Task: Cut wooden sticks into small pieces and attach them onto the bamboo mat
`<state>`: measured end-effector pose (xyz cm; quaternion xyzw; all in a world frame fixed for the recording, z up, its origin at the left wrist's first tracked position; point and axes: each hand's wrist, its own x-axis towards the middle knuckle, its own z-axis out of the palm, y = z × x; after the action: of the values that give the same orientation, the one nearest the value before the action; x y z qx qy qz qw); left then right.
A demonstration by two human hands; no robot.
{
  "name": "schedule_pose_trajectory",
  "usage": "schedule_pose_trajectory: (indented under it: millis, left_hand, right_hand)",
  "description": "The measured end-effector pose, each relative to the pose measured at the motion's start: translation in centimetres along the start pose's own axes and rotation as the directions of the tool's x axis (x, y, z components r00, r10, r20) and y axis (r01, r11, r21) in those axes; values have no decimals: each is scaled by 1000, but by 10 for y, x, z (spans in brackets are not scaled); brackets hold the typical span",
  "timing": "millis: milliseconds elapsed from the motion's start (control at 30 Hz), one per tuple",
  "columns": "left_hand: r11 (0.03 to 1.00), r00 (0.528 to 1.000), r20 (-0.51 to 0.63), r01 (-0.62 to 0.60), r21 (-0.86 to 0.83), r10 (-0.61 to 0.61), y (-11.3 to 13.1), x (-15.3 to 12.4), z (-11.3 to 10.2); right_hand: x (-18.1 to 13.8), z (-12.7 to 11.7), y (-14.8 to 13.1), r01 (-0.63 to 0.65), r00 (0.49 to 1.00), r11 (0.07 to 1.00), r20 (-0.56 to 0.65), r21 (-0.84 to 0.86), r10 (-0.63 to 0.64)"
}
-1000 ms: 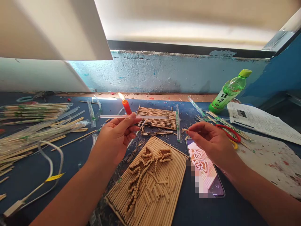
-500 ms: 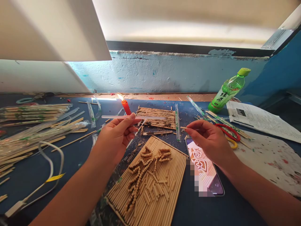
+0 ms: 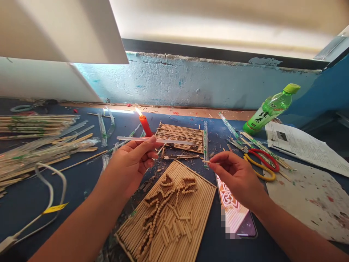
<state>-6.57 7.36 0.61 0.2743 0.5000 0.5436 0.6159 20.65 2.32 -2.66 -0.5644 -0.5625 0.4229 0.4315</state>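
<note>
My left hand (image 3: 133, 158) is closed around a translucent glue stick (image 3: 177, 141), held level just in front of a lit red candle (image 3: 145, 125). Between the thumb and fingers of my right hand (image 3: 236, 173) is a short piece of wooden stick (image 3: 205, 161), pointing left. Below and between both hands lies a panel of wooden sticks (image 3: 203, 203). On it, upright stick pieces form a raised outline (image 3: 156, 216), with several loose cut pieces (image 3: 174, 229) beside it. A phone (image 3: 247, 227) showing a similar pattern lies partly under my right hand.
Behind the panel are a smaller stick panel (image 3: 182, 135) and a utility knife (image 3: 181, 157). Scissors (image 3: 261, 163), a green tea bottle (image 3: 269, 109) and papers (image 3: 308, 145) stand or lie right. Bundled sticks (image 3: 38, 123) and a white cable (image 3: 50, 189) are left.
My right hand has moved a little left and nearer to me with the stick piece, uncovering more of the scissors. My left hand keeps the glue stick by the candle. The view has shifted slightly.
</note>
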Motion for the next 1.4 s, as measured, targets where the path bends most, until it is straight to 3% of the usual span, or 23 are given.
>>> schedule_pose_trajectory:
  millis: [233, 567, 1067, 1400]
  left_hand:
    - [1000, 1000, -6, 11, 3, -11, 1, 1, -1]
    - [997, 998, 12, 66, 37, -66, -7, 0, 6]
    - [997, 997, 39, 72, 34, -73, -7, -9, 11]
    - [997, 997, 39, 71, 30, -72, -11, -10, 11]
  right_hand:
    - [-9, 3, -2, -14, 999, 1000, 42, -24, 15]
    - [-1, 7, -11, -19, 994, 981, -103, 195, 39]
    - [-1, 6, -14, 42, 992, 989, -125, 144, -24]
    - [-2, 5, -13, 15, 993, 996, -116, 85, -5]
